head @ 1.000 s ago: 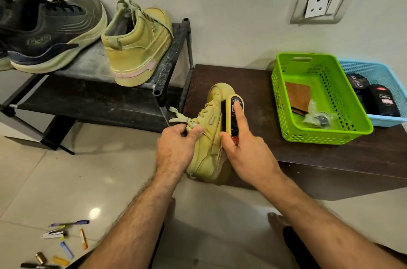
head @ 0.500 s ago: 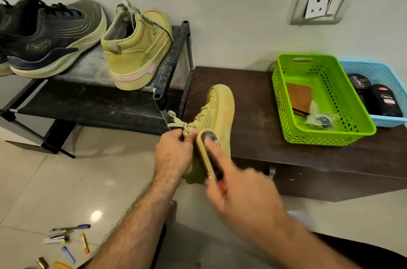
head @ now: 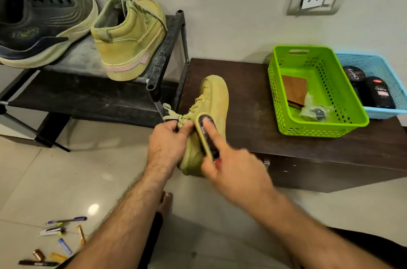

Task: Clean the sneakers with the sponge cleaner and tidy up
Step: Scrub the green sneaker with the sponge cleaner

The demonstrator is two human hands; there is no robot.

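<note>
- At the centre of the frame a tan sneaker [head: 211, 101] is lying with its long axis running from the lower centre up toward the wall — toe on the dark surface [head: 253, 114], heel hanging past the near edge.
- The sneaker is gripped at the collar and laces by the left hand [head: 169, 143], its fingers curled round them.
- The sponge cleaner [head: 206, 134] is held against the sneaker's side by the right hand [head: 233, 169], the forefinger laid straight along its back and the thumb pinching from below; its long axis lies roughly parallel to the sneaker's.
- Compared with half a second ago, the cleaner is found a little higher along the shoe's side, and the right hand is less blurred.
- In the upper left, a matching tan sneaker [head: 130, 41] and a dark running shoe [head: 41, 26] are set on a black rack [head: 163, 52].
- At right, a green basket [head: 317, 92] and a blue basket [head: 378, 74] stand touching on the surface — dark bottles are seen in the blue one.
- Pens and small items [head: 59, 240] are scattered on the floor at lower left.
</note>
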